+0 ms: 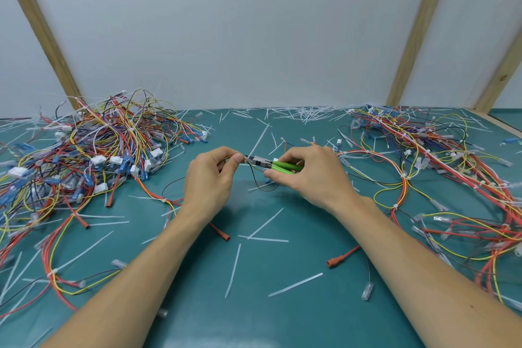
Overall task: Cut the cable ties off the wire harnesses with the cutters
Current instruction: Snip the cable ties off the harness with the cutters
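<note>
Fingers of the left hand (210, 175) are curled and pinch a thin bunch of wires (255, 175) between thumb and forefinger, right at the nose of the cutters (255, 161); fingers of the right hand (306, 171) are wrapped round the green handles (285, 167), with the thumb underneath. The cutters' dark tip points left and sits just beside the left fingertips, over the middle of the green table (254, 305). Whether the blades are parted or closed on a tie is too small to tell, and the tie itself is hidden between the fingers and the tip. Judging from this, the step in hand is the snip itself: the left hand presents the tied spot while the right hand brings the blades to it. A heap of wire harnesses (93, 155) lies to the left and another spread of harnesses (440, 167) to the right, several with white ties visible, so a good deal seems left to do. Many loose white tie strips (265, 223) lie scattered over the table. The next move probably calls for slipping one blade under the tie alone, clear of the wire coating and of the left fingertips, then a firm squeeze of the handles.
</note>
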`<state>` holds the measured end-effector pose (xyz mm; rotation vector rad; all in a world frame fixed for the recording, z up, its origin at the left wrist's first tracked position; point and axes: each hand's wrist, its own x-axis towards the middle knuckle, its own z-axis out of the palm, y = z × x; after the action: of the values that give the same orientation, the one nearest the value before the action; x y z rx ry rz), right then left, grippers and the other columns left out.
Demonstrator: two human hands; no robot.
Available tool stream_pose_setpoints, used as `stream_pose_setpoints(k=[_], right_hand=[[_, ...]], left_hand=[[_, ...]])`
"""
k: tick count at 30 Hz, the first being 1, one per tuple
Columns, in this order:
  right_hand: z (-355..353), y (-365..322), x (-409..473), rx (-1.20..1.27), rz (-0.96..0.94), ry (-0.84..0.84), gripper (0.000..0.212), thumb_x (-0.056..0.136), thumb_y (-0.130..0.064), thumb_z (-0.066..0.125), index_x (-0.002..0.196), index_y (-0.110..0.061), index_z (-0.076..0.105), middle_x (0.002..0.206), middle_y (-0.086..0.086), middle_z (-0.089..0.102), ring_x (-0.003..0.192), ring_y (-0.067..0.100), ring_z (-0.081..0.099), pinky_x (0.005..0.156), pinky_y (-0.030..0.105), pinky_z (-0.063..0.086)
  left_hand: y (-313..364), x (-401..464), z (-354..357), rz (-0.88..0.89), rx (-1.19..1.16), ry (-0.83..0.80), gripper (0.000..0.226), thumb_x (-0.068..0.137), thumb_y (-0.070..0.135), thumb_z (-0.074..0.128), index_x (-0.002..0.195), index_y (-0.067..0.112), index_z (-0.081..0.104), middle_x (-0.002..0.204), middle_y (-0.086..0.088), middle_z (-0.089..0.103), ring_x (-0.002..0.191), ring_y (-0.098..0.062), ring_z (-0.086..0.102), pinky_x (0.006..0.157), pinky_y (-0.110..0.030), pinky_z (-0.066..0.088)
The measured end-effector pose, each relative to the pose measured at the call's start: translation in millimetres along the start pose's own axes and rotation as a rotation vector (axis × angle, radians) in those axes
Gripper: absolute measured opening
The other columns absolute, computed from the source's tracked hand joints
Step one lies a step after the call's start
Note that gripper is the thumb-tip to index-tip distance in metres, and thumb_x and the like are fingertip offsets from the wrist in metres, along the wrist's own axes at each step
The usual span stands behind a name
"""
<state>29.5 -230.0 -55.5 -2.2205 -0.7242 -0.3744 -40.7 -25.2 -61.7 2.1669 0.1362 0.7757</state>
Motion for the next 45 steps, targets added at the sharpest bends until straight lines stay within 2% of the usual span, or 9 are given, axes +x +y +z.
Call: stream_pose_setpoints(k=[3, 8, 21, 27, 32, 35, 37, 40, 45], right_hand=[[0.9, 0.4, -0.4, 0.001, 0.014, -0.01, 0.035, 0.073, -0.064, 0.081, 0.08, -0.03, 0.078, 0.068, -0.013, 0.071, 0.069, 0.006, 0.064, 0.066, 0.027, 0.05], [1.9, 1.1, -0.6, 0.003, 0.029, -0.021, 0.035, 0.073, -0.064, 0.08, 0.078, -0.03, 0.076, 0.067, -0.013, 0.07, 0.069, 0.006, 0.064, 0.065, 0.027, 0.051], [5.3, 3.2, -1.1, -0.014, 0.065, -0.055, 0.042, 0.073, -0.071, 0.072, 0.079, -0.03, 0.077, 0.067, -0.013, 0.071, 0.069, 0.007, 0.064, 0.068, 0.033, 0.054], [6.4, 3.8, -0.2, -0.005, 0.087, -0.062, 0.057, 0.07, -0.087, 0.059, 0.073, -0.032, 0.075, 0.066, -0.008, 0.07, 0.068, 0.012, 0.065, 0.066, 0.037, 0.055], [5.2, 1.9, -1.1, -0.015, 0.085, -0.053, 0.062, 0.073, -0.088, 0.054, 0.07, -0.029, 0.075, 0.064, -0.008, 0.069, 0.066, 0.013, 0.062, 0.063, 0.035, 0.053], [4.6, 0.8, -0.4, -0.013, 0.079, -0.047, 0.058, 0.081, -0.084, 0.048, 0.063, -0.033, 0.07, 0.058, -0.013, 0.063, 0.061, 0.007, 0.056, 0.058, 0.03, 0.042], [3.5, 0.0, 0.4, 0.001, 0.082, -0.051, 0.061, 0.088, -0.082, 0.038, 0.057, -0.036, 0.063, 0.055, -0.008, 0.059, 0.058, 0.011, 0.05, 0.058, 0.032, 0.037], [2.2, 0.8, 0.5, 0.018, 0.099, -0.082, 0.077, 0.093, -0.081, 0.021, 0.075, -0.025, 0.07, 0.061, 0.0, 0.067, 0.061, 0.016, 0.055, 0.064, 0.035, 0.046], [3.7, 0.5, 1.8, 0.024, 0.107, -0.082, 0.078, 0.094, -0.082, 0.015, 0.084, -0.028, 0.071, 0.06, -0.012, 0.069, 0.068, 0.007, 0.062, 0.07, 0.033, 0.049]], left_hand=[[0.1, 0.7, -0.1, 0.0, -0.012, -0.004, 0.018, 0.098, 0.029, 0.063, 0.085, 0.022, 0.073, 0.053, -0.001, 0.036, 0.052, -0.018, 0.027, 0.053, -0.032, 0.023], [1.1, -1.7, -0.8, -0.007, -0.017, -0.008, 0.019, 0.098, 0.029, 0.063, 0.085, 0.022, 0.074, 0.051, 0.005, 0.03, 0.051, -0.015, 0.024, 0.052, -0.031, 0.019], [6.2, -3.8, -2.4, -0.044, -0.043, -0.036, 0.019, 0.099, 0.026, 0.062, 0.085, 0.02, 0.074, 0.049, 0.008, 0.029, 0.049, -0.013, 0.023, 0.05, -0.03, 0.019], [6.2, -3.5, -2.7, -0.037, -0.039, -0.046, 0.019, 0.099, 0.027, 0.062, 0.085, 0.02, 0.074, 0.052, 0.003, 0.033, 0.051, -0.013, 0.024, 0.051, -0.031, 0.02], [6.7, -4.3, -2.6, -0.037, -0.048, -0.055, 0.019, 0.099, 0.026, 0.062, 0.084, 0.02, 0.073, 0.053, 0.002, 0.033, 0.051, -0.013, 0.024, 0.051, -0.031, 0.019], [6.5, -4.1, -2.5, -0.038, -0.039, -0.054, 0.019, 0.099, 0.026, 0.063, 0.084, 0.02, 0.073, 0.052, 0.005, 0.031, 0.051, -0.012, 0.023, 0.049, -0.029, 0.019], [6.9, -3.9, -2.0, -0.037, -0.046, -0.053, 0.02, 0.099, 0.026, 0.063, 0.084, 0.02, 0.073, 0.052, 0.005, 0.029, 0.051, -0.012, 0.022, 0.05, -0.029, 0.018], [7.7, -3.9, -1.7, -0.034, -0.053, -0.054, 0.019, 0.099, 0.025, 0.063, 0.084, 0.018, 0.074, 0.053, 0.002, 0.03, 0.052, -0.014, 0.021, 0.052, -0.032, 0.017], [7.6, -5.0, -3.0, -0.037, -0.056, -0.052, 0.02, 0.099, 0.026, 0.062, 0.084, 0.018, 0.074, 0.051, 0.005, 0.029, 0.051, -0.013, 0.021, 0.052, -0.032, 0.017]])
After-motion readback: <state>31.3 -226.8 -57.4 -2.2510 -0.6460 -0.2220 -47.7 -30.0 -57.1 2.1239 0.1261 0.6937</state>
